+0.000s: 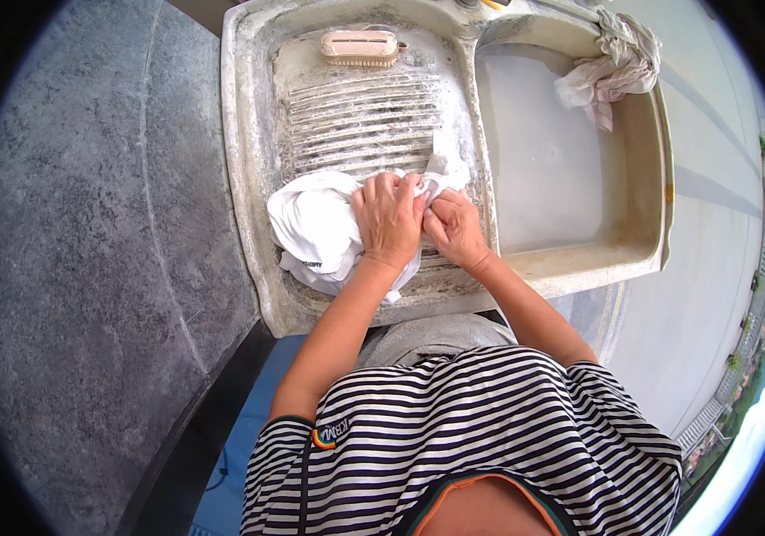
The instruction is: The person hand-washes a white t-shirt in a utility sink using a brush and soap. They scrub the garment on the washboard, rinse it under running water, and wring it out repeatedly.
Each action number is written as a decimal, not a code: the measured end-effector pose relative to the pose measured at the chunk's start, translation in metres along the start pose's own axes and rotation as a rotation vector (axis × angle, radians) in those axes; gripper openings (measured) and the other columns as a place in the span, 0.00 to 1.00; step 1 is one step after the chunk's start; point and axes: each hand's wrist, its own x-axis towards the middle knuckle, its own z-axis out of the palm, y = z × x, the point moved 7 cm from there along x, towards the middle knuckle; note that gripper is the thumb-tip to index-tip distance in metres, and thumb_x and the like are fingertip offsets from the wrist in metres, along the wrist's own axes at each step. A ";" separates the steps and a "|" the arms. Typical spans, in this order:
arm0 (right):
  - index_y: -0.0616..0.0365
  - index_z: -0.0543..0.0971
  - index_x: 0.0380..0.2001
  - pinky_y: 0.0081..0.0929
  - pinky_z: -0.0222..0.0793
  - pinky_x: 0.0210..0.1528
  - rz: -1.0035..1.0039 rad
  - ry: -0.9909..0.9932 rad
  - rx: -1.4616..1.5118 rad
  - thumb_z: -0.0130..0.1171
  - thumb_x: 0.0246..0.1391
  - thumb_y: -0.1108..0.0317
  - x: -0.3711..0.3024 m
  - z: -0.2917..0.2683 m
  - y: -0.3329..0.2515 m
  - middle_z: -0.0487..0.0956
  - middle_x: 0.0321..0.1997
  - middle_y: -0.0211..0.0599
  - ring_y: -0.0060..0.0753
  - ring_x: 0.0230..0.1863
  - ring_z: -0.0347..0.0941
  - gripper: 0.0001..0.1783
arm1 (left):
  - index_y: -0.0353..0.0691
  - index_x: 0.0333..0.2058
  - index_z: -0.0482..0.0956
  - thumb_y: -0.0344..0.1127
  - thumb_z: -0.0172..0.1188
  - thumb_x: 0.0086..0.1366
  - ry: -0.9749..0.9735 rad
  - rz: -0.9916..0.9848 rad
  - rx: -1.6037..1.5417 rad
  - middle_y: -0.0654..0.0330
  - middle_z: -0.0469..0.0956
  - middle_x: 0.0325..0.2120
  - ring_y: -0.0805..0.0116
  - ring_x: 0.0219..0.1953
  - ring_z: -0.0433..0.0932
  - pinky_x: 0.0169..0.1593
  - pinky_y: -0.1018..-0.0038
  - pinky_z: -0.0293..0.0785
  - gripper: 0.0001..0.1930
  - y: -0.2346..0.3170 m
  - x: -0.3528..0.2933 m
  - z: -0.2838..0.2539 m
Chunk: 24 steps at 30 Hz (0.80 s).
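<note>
A bunched white garment (315,219) with small dark print lies on the ridged washboard (365,116) of the stone sink. My left hand (389,214) is closed over the cloth, its fingers gripping the fabric near the middle of the board. Close beside it, my right hand (456,225) is curled into a fist around another part of the same garment. A twisted end of the cloth sticks up past both hands toward the divider. The fingertips of both hands are partly hidden in the folds.
A pale scrub brush (360,48) rests bristles down at the board's far end. The right basin (570,248) holds cloudy water. A wet whitish cloth (617,67) hangs over its far right corner. A grey slab (88,223) lies left of the sink.
</note>
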 end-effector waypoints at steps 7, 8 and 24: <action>0.53 0.75 0.22 0.42 0.66 0.43 -0.153 0.253 -0.481 0.61 0.57 0.61 0.157 0.023 0.046 0.78 0.31 0.39 0.48 0.38 0.74 0.13 | 0.45 0.36 0.79 0.41 0.49 0.70 0.027 -0.218 0.186 0.58 0.77 0.38 0.57 0.47 0.73 0.51 0.59 0.63 0.11 -0.050 0.118 0.048; 0.53 0.76 0.23 0.43 0.66 0.45 -0.101 0.258 -0.482 0.61 0.57 0.61 0.162 0.022 0.044 0.79 0.33 0.40 0.48 0.41 0.73 0.12 | 0.46 0.36 0.79 0.42 0.50 0.69 0.095 -0.236 0.172 0.58 0.77 0.39 0.57 0.47 0.72 0.52 0.59 0.63 0.11 -0.055 0.126 0.047; 0.59 0.77 0.28 0.49 0.64 0.49 -0.161 0.036 -0.169 0.52 0.66 0.62 0.179 0.027 0.059 0.78 0.35 0.48 0.58 0.41 0.70 0.15 | 0.46 0.32 0.77 0.45 0.52 0.69 0.206 -0.356 0.217 0.59 0.77 0.36 0.55 0.44 0.73 0.48 0.58 0.64 0.12 -0.051 0.122 0.048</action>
